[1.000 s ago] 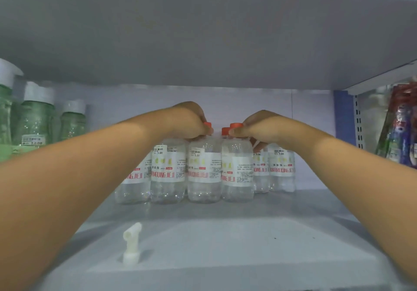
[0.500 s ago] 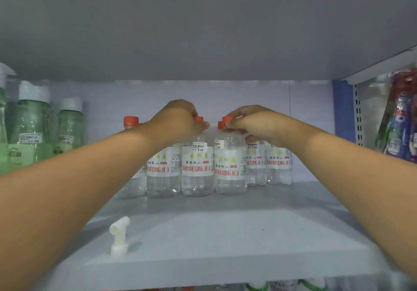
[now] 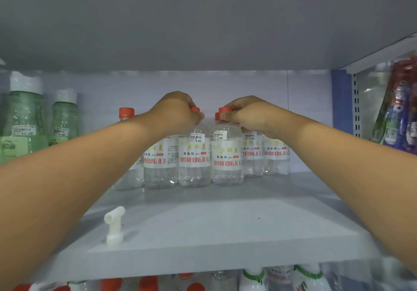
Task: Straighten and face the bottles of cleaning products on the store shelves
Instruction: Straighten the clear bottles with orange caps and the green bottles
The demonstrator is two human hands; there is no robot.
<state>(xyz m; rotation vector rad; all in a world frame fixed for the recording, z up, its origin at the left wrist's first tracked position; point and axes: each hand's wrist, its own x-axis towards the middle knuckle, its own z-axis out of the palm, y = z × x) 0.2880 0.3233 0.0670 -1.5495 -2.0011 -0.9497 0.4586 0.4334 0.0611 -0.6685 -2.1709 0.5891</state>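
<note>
Grey shelf (image 3: pixel 225 227), clear orange-capped bottles (image 3: pixel 195 159) in a row near its back wall. Left hand (image 3: pixel 174 112) curled round the cap of one front bottle, right hand (image 3: pixel 248 114) pinching the cap beside it. Best done by turning from the caps, bases flat, until red lettering faces forward, then sliding toward the front edge without tipping neighbours. Counted: six clear bottles at least, more possibly hidden behind the arms; two green bottles (image 3: pixel 24 121) at left; one loose white nozzle (image 3: pixel 114 225) near the front.
</note>
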